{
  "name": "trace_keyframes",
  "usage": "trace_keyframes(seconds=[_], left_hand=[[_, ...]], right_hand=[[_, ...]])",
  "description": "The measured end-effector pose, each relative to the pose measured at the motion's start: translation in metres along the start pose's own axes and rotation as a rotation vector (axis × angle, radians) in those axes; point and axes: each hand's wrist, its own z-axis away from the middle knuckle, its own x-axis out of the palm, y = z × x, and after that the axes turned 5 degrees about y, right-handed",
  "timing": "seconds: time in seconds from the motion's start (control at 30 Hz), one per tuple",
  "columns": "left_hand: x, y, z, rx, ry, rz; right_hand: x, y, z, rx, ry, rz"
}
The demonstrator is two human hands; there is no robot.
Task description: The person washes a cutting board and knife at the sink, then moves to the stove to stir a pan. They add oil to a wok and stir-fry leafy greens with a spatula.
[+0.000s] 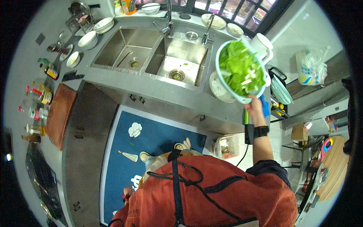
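Over the right end of the counter, my right hand [253, 105] grips the near rim of a pale blue plastic basin [219, 66]. Chopped leafy greens [241, 66] with white stem pieces fill it. A round white dish or lid [222, 89] lies partly hidden beneath the basin. To the basin's left is the stainless steel right sink bowl [185, 66], with green scraps near its drain. My left hand [128, 190] hangs low beside my body, over the blue floor mat [161, 127]. Its fingers are too small and partly hidden to read.
The left sink bowl [119, 54] holds a thin brown stick and food scraps. Faucets [169, 25] rise behind the sinks. A white enamel mug [261, 42] stands behind the basin. Stacked bowls [88, 39], bottles [46, 96] and a cutting board [61, 116] line the left counter. A lined bin [228, 146] stands below.
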Motion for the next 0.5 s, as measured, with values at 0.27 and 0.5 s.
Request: trace_keyframes(seconds=[0.27, 0.5], left_hand=[[0.017, 0.019, 0.023, -0.195, 0.086, 0.085], [0.033, 0.032, 0.05, -0.683, 0.026, 0.6]], right_hand=[[0.016, -0.091, 0.023, -0.22, -0.155, 0.0], [0.066, -0.012, 0.037, -0.187, -0.187, 0.179]])
